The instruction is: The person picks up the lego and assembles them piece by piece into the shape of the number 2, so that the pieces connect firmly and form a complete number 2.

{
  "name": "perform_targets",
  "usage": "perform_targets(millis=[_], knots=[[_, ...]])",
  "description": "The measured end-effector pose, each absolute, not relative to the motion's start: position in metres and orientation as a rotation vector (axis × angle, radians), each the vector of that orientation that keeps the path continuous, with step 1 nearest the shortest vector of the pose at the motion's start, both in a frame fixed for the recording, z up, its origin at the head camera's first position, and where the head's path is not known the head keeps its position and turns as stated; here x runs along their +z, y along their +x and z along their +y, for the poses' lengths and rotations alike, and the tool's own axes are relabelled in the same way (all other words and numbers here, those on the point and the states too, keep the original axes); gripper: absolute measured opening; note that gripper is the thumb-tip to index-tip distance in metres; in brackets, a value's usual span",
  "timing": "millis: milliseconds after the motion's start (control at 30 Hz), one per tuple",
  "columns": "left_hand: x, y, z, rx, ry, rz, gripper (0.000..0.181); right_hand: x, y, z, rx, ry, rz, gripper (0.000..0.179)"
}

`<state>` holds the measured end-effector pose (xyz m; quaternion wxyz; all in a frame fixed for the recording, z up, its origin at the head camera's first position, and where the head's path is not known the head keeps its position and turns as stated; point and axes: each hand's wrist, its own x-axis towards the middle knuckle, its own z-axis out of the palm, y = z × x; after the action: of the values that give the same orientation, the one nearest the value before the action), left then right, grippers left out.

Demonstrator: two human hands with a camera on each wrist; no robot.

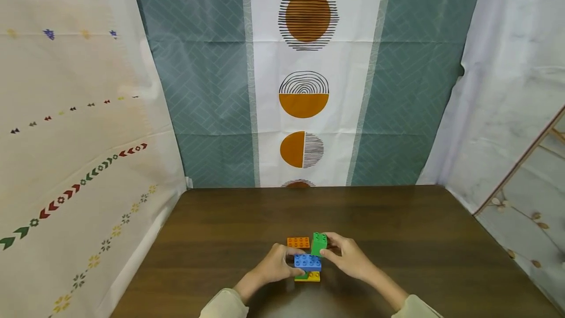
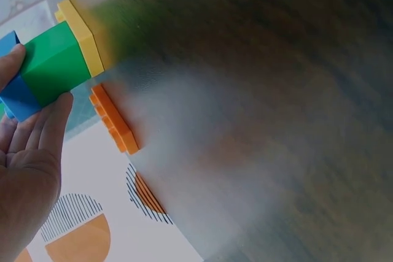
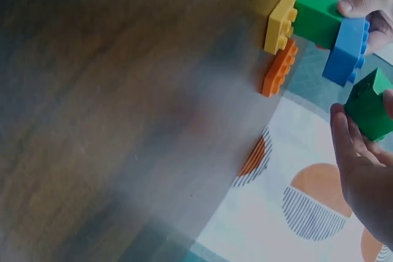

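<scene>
My left hand (image 1: 275,263) grips a small stack of toy bricks from its left side, thumb and fingers around the green block and blue brick. From bottom to top it has a flat yellow brick (image 3: 281,24), a tall green block (image 3: 315,16) and a blue brick (image 1: 307,263), whose studs face up. The blue brick juts out to the right beyond the green block. My right hand (image 1: 348,257) pinches another tall green block (image 1: 319,244) between thumb and fingers, above and close to the blue brick's far right corner.
A flat orange brick (image 1: 298,242) lies studs up on the dark wooden table (image 1: 212,239), just beyond the stack. Patterned cloths hang at the back (image 1: 212,87) and along both sides of the table.
</scene>
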<state>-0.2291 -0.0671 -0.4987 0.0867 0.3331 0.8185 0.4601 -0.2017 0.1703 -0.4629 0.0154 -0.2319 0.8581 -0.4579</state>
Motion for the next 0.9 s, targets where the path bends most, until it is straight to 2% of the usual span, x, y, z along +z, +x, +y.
perform_targets(millis=[900], knots=[[-0.5008, -0.2299, -0.0671, 1.359, 1.008, 2.475, 0.035, -0.4692, -0.1930, 0.1631, -1.281, -0.921, 2.639, 0.040]])
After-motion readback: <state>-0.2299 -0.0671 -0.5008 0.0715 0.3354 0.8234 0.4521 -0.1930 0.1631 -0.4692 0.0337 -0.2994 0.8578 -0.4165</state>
